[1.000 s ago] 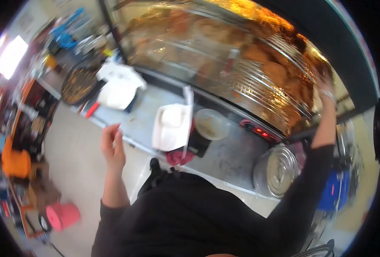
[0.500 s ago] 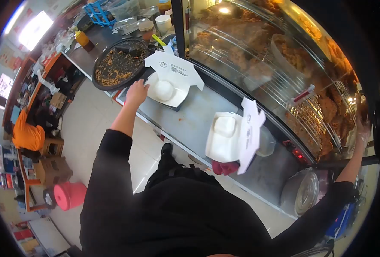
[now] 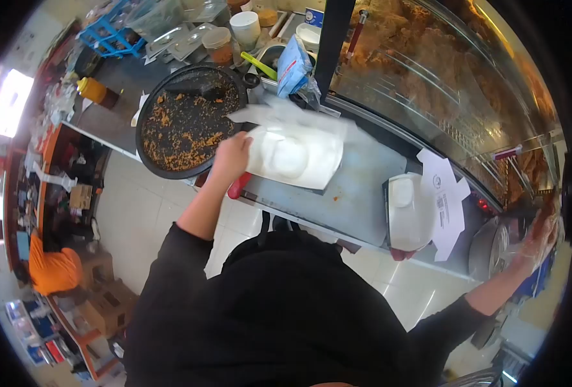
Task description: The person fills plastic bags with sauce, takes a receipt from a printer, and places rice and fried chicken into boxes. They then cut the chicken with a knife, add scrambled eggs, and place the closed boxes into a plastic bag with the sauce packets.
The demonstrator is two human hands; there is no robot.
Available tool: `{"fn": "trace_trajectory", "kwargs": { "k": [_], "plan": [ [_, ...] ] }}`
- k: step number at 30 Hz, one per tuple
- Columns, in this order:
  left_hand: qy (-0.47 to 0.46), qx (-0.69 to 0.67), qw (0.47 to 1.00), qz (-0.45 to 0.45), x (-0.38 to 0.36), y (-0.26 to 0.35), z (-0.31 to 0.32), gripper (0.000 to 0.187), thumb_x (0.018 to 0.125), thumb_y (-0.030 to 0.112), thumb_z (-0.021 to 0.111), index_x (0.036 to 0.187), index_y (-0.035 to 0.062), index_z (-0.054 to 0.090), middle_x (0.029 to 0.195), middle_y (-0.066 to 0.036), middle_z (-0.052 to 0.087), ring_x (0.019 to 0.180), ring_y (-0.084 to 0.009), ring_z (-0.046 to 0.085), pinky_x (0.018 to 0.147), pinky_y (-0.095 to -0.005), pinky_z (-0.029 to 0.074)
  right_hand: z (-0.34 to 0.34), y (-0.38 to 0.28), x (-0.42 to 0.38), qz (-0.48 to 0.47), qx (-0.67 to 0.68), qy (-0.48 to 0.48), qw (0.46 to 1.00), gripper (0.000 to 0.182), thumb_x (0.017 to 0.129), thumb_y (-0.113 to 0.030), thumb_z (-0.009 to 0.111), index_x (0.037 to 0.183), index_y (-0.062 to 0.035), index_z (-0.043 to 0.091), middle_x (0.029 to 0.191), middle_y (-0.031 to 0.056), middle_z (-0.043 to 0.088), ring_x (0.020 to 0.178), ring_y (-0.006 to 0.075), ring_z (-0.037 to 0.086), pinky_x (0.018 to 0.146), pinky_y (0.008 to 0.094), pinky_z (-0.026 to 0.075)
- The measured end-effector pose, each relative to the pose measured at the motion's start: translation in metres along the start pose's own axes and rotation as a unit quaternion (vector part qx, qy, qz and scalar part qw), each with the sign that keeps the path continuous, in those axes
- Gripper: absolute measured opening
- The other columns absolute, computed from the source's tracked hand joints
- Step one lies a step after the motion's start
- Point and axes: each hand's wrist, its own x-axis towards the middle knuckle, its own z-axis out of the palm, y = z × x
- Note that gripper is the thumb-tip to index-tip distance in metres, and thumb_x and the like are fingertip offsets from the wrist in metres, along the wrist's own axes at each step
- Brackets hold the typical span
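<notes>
My left hand (image 3: 233,157) is closed on the near left edge of an open white takeaway box (image 3: 321,171), its lid raised and smeared by motion. A rounded white lump (image 3: 290,157) sits inside. Beside this hand lies a wide black pan (image 3: 192,132) of brown crumbs. At the far right my right hand (image 3: 541,237), in a clear plastic glove, is raised by the end of the glass food cabinet (image 3: 421,84); its fingers blur into the dark edge. A second open takeaway box (image 3: 409,222) with a white lump stands on the counter between my hands.
Fried food fills racks behind the cabinet glass. A blue packet (image 3: 294,68), a tub with a lid (image 3: 217,46) and a yellow-capped bottle (image 3: 96,91) stand at the back. A round lidded container (image 3: 489,248) is at right. A person in orange (image 3: 52,264) sits at far left.
My view has swung, shifting the counter. My left hand has closed on the first box, which now sits turned beside the pan. My right hand has come out of the cabinet.
</notes>
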Motion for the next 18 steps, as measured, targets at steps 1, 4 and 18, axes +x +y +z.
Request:
{"fn": "trace_trajectory", "kwargs": {
  "k": [1,4,18],
  "plan": [
    [-0.012,-0.014,1.000,-0.025,-0.001,-0.002,-0.021,0.026,0.092,0.023,0.050,0.100,0.0000,0.060,0.089,-0.027,0.062,0.088,-0.0445,0.059,0.076,-0.0497,0.046,0.017,-0.005,-0.021,-0.011,0.022,-0.025,0.999,0.079,0.081,-0.048,0.066,0.140,-0.0032,0.039,0.143,0.0112,0.041,0.132,0.0222,0.037,0.104,0.0381,0.036],
    [0.095,0.014,0.995,0.024,-0.003,-0.053,-0.067,0.030,0.090,0.022,0.053,0.103,-0.0042,0.061,0.089,-0.025,0.064,0.088,-0.0397,0.063,0.075,-0.0452,0.048,0.074,-0.011,-0.078,0.018,0.114,-0.139,0.984,0.074,0.081,-0.039,0.070,0.138,-0.0046,0.040,0.144,0.0131,0.039,0.134,0.0264,0.036,0.107,0.0432,0.032],
    [0.157,0.054,0.909,-0.382,-0.013,-0.154,-0.117,0.035,0.089,0.027,0.046,0.098,-0.0045,0.059,0.095,-0.024,0.063,0.094,-0.0409,0.060,0.082,-0.0475,0.047,0.328,0.117,-0.302,-0.055,-0.233,-0.270,0.932,0.047,0.072,-0.016,0.076,0.113,-0.0075,0.055,0.115,0.0195,0.057,0.100,0.0326,0.059,0.085,0.0401,0.048]
  ]
}}
